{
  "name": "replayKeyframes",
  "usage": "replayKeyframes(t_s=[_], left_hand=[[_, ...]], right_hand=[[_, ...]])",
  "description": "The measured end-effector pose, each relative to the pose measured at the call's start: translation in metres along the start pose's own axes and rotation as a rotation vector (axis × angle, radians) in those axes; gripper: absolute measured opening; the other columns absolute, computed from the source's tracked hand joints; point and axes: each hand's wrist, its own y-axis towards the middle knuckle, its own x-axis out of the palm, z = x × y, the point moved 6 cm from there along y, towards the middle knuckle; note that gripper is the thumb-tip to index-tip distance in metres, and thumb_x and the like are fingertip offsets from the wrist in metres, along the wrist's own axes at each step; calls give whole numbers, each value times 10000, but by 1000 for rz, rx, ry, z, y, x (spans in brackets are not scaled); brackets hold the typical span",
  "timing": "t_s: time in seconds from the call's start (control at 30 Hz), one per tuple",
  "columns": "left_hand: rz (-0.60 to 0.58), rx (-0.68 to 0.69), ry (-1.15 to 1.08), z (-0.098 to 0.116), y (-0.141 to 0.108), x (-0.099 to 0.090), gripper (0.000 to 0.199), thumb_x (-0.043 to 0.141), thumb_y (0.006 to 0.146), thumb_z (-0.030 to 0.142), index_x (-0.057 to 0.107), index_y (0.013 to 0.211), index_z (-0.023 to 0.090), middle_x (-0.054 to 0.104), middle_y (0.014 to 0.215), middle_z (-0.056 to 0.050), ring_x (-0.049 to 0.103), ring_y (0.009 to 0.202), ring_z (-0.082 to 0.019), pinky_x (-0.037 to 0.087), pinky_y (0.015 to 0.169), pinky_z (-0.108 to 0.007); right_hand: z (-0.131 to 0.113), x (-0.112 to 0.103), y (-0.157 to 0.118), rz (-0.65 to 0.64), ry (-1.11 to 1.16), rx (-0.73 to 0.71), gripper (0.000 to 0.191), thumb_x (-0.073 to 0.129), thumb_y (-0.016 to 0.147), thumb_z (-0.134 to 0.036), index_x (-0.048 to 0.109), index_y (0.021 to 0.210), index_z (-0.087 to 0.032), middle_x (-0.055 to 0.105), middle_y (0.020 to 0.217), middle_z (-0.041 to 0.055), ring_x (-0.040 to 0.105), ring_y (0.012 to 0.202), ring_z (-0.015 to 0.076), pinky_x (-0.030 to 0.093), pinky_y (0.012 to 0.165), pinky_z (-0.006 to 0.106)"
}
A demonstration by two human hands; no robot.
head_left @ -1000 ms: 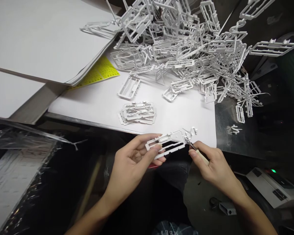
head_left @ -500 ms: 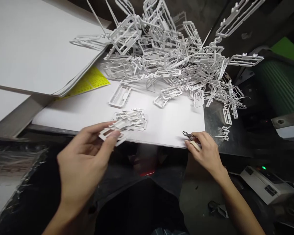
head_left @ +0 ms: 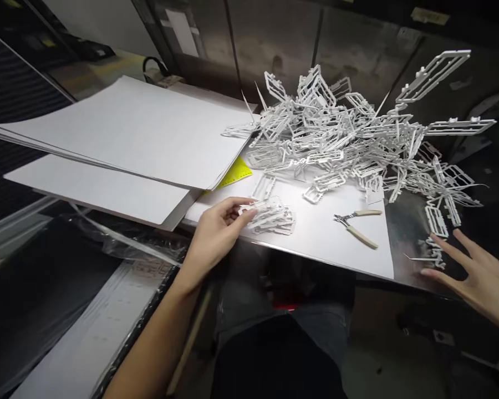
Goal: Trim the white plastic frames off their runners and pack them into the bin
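My left hand (head_left: pixel 216 233) pinches a white plastic frame (head_left: pixel 248 208) at the left side of a small stack of similar frames (head_left: pixel 276 217) on a white sheet (head_left: pixel 311 244). To the right, a pair of side cutters (head_left: pixel 362 237) with cream handles lies on the sheet, jaws pointing left. My right hand (head_left: pixel 478 277) is spread open and empty beside a white plastic sprue piece (head_left: pixel 434 256) on the dark tabletop. A large tangled heap of white moulded frames on sprues (head_left: pixel 332 133) rises behind. One loose frame (head_left: pixel 264 187) lies just behind the stack.
Large white sheets (head_left: pixel 141 138) are piled at the left, overhanging a yellow printed sheet (head_left: pixel 237 173). A metal panel wall (head_left: pixel 274 39) stands behind the heap. Below left is a container lined with clear plastic (head_left: pixel 120 321). The table's front edge runs before my body.
My right hand has let go of the side cutters and moved right to the sprue piece. My left hand has brought its frame down to the stack. The view has swung left.
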Motion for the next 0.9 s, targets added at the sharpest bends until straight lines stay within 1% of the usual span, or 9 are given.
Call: replayKeyframes(t_s=[0.07,0.13,0.27,0.33,0.43,0.5,0.57,0.67,0.9], left_hand=[[-58,9,92,2,5,6,459,711,881,540,767,1143,168,622,769,-3,542,705,-164,405,664,-273],[-93,77,268,8,10,14,445,657,912,544,780,1124,173,651,837,-33,572,744,-192,452,740,-307],[-108,296,665,30,18,27,540,571,963,535,717,1278,121,645,1197,-169,605,1143,-336,450,1053,-445],[-227,380,777,41,22,34,596,576,958,520,644,1374,98,641,1283,-202,563,1243,-371,433,1091,-471],[-526,414,893,46,27,45,586,680,870,463,656,1344,119,702,1255,-185,591,1216,-385,459,1033,-445],[-632,412,951,42,36,50,525,722,811,424,702,1247,133,734,1178,-169,633,1131,-380,473,954,-408],[-599,469,958,37,50,53,420,669,835,391,717,1183,160,745,1094,-133,653,1048,-345,466,876,-360],[-543,448,939,21,71,59,351,724,733,407,726,1015,199,702,831,-55,661,835,-299,430,707,-284],[-584,386,831,20,67,62,255,736,681,421,617,814,239,653,745,1,609,687,-245,349,607,-255]], right_hand=[[28,6,-13,-96,56,57,834,424,932,-990,695,1427,-375,518,1530,152,560,1320,420,517,940,569],[33,9,-16,-120,125,116,687,454,991,-922,742,1338,-405,622,1422,102,639,1230,366,530,906,509],[10,6,-5,-29,283,159,424,622,1038,-693,806,1169,-334,717,1221,78,709,1017,319,522,891,455],[0,4,0,23,329,177,401,643,999,-633,818,1082,-281,732,1137,93,707,828,297,532,787,447],[-6,1,0,55,359,210,363,638,909,-549,803,966,-230,728,1018,95,659,682,257,536,705,421],[-6,-1,-4,56,379,246,305,630,853,-460,791,946,-218,719,997,87,658,722,253,544,739,405],[-3,-6,-8,75,399,300,279,616,827,-406,779,944,-211,714,1000,82,656,775,254,546,775,391],[4,-16,-16,163,451,422,260,631,842,-401,738,971,-203,703,969,74,652,799,251,555,779,373],[21,-22,-28,374,689,613,520,659,914,-719,524,971,-221,649,866,56,700,765,249,607,671,343]])
